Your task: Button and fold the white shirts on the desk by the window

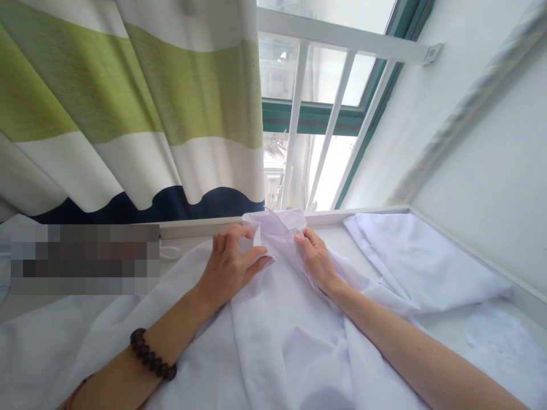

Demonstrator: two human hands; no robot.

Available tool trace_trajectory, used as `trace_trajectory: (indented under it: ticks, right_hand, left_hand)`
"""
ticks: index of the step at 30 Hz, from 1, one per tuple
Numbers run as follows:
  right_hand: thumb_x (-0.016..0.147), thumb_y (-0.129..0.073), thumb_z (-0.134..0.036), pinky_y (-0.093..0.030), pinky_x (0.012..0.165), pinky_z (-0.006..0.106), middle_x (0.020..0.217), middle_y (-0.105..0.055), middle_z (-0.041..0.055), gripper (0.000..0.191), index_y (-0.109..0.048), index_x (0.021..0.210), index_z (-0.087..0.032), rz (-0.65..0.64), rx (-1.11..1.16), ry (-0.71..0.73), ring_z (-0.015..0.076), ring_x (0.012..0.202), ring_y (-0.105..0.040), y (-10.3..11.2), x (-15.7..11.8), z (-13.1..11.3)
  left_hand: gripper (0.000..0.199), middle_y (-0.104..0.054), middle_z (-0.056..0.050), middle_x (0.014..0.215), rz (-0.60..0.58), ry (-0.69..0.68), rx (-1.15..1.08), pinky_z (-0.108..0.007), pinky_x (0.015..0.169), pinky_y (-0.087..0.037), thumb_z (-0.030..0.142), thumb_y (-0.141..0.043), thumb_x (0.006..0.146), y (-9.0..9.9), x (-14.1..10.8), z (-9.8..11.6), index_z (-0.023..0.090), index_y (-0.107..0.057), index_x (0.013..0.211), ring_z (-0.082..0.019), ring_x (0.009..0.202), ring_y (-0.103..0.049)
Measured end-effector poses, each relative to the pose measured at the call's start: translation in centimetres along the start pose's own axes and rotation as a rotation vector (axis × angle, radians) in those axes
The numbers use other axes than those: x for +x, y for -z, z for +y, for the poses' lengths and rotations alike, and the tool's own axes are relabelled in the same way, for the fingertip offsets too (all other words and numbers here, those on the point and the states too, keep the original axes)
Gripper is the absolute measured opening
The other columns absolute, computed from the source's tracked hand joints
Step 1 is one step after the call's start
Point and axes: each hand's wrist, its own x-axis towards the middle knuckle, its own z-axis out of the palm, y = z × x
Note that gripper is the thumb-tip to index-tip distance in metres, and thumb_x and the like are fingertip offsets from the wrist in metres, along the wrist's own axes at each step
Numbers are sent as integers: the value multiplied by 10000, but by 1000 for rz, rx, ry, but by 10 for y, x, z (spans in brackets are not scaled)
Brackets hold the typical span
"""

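Note:
A white shirt [294,319] lies spread out in front of me, its collar [290,219] pointing away toward the window. My left hand [231,259] is at the left side of the neck opening, fingers curled and thumb against the shirt's front edge. Dark beads circle that wrist. On the right side of the opening, my right hand [315,256] pinches the cloth just below the collar between thumb and fingers. The collar stands partly raised between both hands. Loose folds run down the shirt's front toward me.
A folded white cloth [410,250] lies at the right, near the raised white edge of the surface. Behind stand a green-and-white striped curtain [205,91] and white window bars [329,131]. A blurred-out patch [85,259] covers something at the left.

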Motion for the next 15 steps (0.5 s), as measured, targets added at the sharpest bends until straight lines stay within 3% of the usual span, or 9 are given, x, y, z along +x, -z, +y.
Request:
trace_trajectory:
  ticks: [4, 7, 11, 15]
  right_hand:
    - [853, -483, -402, -299, 575, 250, 631, -365, -63, 225, -432, 725, -224, 14, 8, 0, 124, 594, -344, 0, -1, -1]
    - [855, -490, -386, -320, 597, 248, 664, -404, -59, 188, -461, 768, -222, 15, 22, 7, 123, 618, -371, -1, 0, -1]
    - [859, -495, -379, -349, 629, 246, 706, -470, -46, 172, -492, 801, -216, -4, 12, 15, 128, 656, -415, -1, 0, 1]
    - [880, -487, -376, -379, 670, 251, 774, -552, -21, 181, -554, 880, -208, -95, -43, 112, 140, 711, -480, -1, -3, 3]
  left_hand:
    - [42, -656, -30, 1128, 18, -358, 57, -412, 1070, -369, 232, -658, 830, 9, 4, 1, 238, -652, 789, -230, 1153, -555]
    - [117, -717, 12, 972, -94, -425, 26, -423, 1104, -353, 204, -581, 866, 11, 5, 3, 247, -635, 772, -208, 1144, -590]
    - [181, -683, 14, 708, -202, -210, -95, -420, 1074, -389, 239, -538, 887, 6, 4, 0, 236, -640, 737, -189, 941, -657]
    - [258, -668, -20, 693, -325, 202, -346, -295, 739, -515, 356, -534, 887, -1, 0, -4, 191, -665, 738, -165, 706, -617]
